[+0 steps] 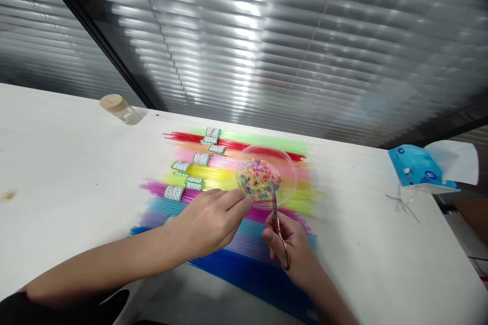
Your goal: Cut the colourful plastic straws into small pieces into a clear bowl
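Over a clear plastic bowl [293,179], my left hand [215,216] pinches a thin red-orange straw [264,201] that points to the right. My right hand [296,246] grips scissors [276,216] with copper-coloured handles, fingers in the loops. The blades point away from me over the bowl, close to the straw's free end; whether they touch it I cannot tell. Many short, multicoloured cut pieces [258,175] lie in the bowl. Underneath are bundles of long thin plastic straws, among them a red bundle [186,136], a yellow bundle [211,171] and a blue bundle [236,265], several with paper bands.
A jar with a beige lid [116,106] stands at the back left of the white table [57,162]. On the right are a blue tissue pack [415,165] with a tissue sticking out and a thin tied string [402,204]. Window blinds [244,35] rise behind the table.
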Demonstrator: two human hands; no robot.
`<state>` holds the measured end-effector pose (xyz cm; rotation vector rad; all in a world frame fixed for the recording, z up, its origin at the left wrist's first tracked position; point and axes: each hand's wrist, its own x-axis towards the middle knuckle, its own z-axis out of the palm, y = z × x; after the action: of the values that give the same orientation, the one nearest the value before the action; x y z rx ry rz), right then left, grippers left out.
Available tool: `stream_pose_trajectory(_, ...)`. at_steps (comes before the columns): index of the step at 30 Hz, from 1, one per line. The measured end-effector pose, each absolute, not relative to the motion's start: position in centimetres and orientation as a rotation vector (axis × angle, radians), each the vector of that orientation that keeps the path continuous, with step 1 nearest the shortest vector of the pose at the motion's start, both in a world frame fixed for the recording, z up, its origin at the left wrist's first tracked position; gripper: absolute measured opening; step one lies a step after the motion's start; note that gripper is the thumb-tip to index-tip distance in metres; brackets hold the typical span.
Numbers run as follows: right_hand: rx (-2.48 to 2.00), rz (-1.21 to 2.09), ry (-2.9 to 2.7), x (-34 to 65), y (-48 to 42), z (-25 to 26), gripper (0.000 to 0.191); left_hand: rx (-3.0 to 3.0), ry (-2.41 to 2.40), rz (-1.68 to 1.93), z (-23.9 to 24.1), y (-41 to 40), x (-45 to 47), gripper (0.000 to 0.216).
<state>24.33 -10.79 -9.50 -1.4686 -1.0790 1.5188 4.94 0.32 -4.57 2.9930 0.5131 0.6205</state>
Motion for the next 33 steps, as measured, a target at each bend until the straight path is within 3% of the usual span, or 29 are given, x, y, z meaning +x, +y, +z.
stream_pose_trajectory(21, -1.415, 1.513, -1.179, 24.7, -10.8, -9.2, 0.06, 2.978, 0.495, 0.454, -5.6, 0.1, 4.4, 0.034)
stream_pose_trajectory(33, -1.475, 1.436, -1.136, 24.6, -10.6, -9.6, 0.057, 3.005, 0.546, 0.647, -4.3, 0.2, 4.8, 0.023)
